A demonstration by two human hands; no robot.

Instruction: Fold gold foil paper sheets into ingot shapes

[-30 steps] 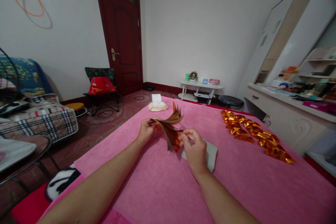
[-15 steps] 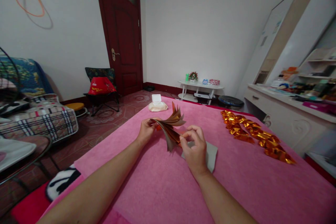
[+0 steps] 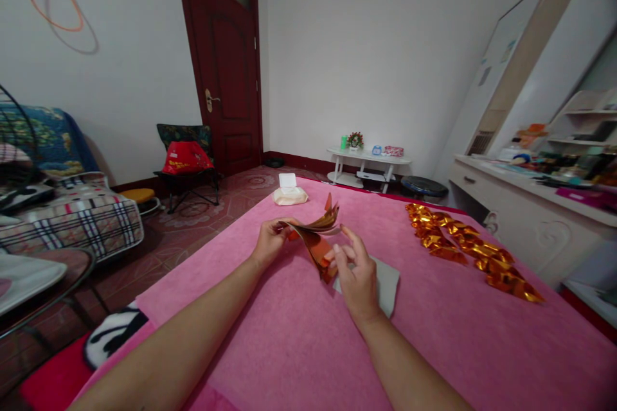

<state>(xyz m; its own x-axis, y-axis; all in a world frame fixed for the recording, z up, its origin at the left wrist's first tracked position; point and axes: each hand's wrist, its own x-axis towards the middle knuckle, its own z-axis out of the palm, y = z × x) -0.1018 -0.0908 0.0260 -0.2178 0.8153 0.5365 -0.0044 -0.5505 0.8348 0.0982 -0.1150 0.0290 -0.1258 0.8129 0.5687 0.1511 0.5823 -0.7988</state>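
Observation:
My left hand [image 3: 270, 243] is closed on one end of a stack of thin foil paper sheets [image 3: 315, 245], gold-orange on one side and duller brown on the other. The free ends fan apart, some curling up and others hanging down. At the hanging ends, my right hand [image 3: 357, 277] has its thumb and fingertips on the sheets, one finger raised against the upper ones. Beneath that hand a grey flat pad [image 3: 387, 286] lies on the pink cloth [image 3: 289, 340], partly covered by the hand.
Folded shiny gold foil pieces [image 3: 441, 234] lie in rows at the right of the table. A pack of wipes [image 3: 290, 196] with its lid up sits at the far edge. Beyond are a white low stand [image 3: 369, 157], a folding chair [image 3: 186, 160] and a cluttered counter [image 3: 530, 183].
The sheets have parted differently: more hang down, showing an orange face, and fewer fan upward. My right hand's fingers have spread somewhat, while my left hand stays in nearly the same place.

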